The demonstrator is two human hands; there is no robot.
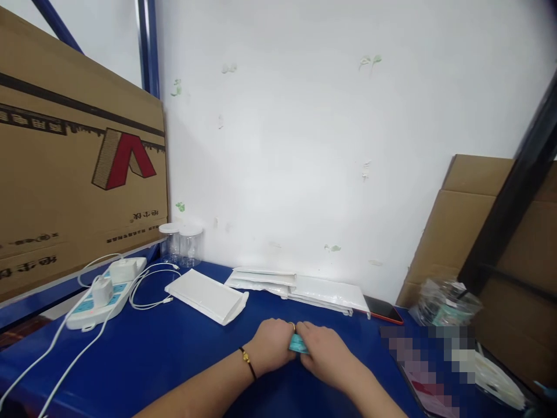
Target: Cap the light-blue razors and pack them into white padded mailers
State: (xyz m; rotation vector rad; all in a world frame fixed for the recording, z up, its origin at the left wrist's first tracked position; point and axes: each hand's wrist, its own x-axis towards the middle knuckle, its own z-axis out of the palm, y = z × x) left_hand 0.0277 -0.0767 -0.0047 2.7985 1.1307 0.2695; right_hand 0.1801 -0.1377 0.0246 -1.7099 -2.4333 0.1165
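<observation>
Between my two hands, low in the middle of the head view, is a small teal item. My left hand has its fingers closed on the item's left side; a bracelet with a gold bead is on that wrist. My right hand grips the right side with its fingers bent over it. Both hands nearly touch, just above the blue table. Most of the teal item is hidden by the fingers.
White padded envelopes and a single white packet lie behind my hands. At left are a power strip, cables and clear jars. A phone and plastic-wrapped items are at right. Cardboard stands on both sides.
</observation>
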